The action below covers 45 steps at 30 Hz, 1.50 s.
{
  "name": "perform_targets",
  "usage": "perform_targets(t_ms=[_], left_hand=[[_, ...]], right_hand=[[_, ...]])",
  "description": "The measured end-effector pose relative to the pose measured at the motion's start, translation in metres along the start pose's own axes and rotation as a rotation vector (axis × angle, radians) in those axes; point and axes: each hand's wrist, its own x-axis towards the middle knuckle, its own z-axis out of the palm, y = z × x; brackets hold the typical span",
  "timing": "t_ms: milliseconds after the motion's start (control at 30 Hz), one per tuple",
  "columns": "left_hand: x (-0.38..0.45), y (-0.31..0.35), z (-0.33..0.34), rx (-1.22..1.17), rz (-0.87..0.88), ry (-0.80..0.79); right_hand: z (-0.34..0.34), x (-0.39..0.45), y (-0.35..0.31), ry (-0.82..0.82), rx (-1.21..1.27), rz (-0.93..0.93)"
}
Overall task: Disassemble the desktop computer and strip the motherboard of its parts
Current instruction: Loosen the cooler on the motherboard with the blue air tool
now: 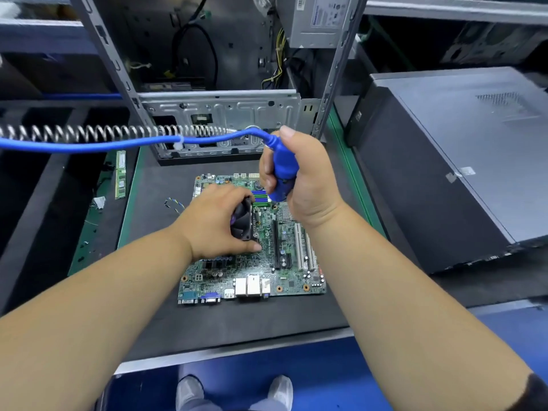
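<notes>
A green motherboard (284, 271) lies flat on the black mat (225, 327) in the middle of the bench. My left hand (216, 221) grips the black CPU cooler fan (243, 219) on the board's left half, fingers curled over its top and thumb at its near side. My right hand (299, 179) holds a blue electric screwdriver (283, 170) upright, its tip down over the board near the blue and green memory slots (261, 198). The bit itself is hidden by my fingers.
The opened metal computer case (225, 126) stands behind the board. A blue cable (89, 145) and coiled cord (89, 132) run left from the screwdriver. A memory stick (120, 175) lies at the left. Another closed grey case (462, 161) lies on the right.
</notes>
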Motion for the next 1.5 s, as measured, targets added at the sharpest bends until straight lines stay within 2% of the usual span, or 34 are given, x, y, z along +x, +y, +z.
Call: perform_targets(t_ms=[167, 400, 900, 1167, 1300, 1500], left_hand=[[0.001, 0.002, 0.0, -0.036, 0.041, 0.047], [-0.008, -0.01, -0.004, -0.127, -0.019, 0.071], [-0.011, -0.015, -0.007, -0.214, -0.013, 0.108], [-0.015, -0.022, -0.011, -0.301, -0.067, 0.084], [-0.015, -0.021, -0.012, -0.272, -0.071, 0.086], [0.0, 0.001, 0.0, -0.076, 0.044, 0.093]], right_hand=[[0.003, 0.002, 0.005, -0.01, -0.005, 0.003], [-0.003, 0.011, 0.009, 0.035, 0.046, 0.007], [-0.01, 0.011, 0.036, 0.024, 0.093, -0.021], [-0.019, 0.015, 0.048, 0.06, 0.069, -0.048], [-0.021, 0.014, 0.049, 0.068, 0.067, -0.045], [-0.009, 0.007, 0.035, 0.003, 0.09, -0.069]])
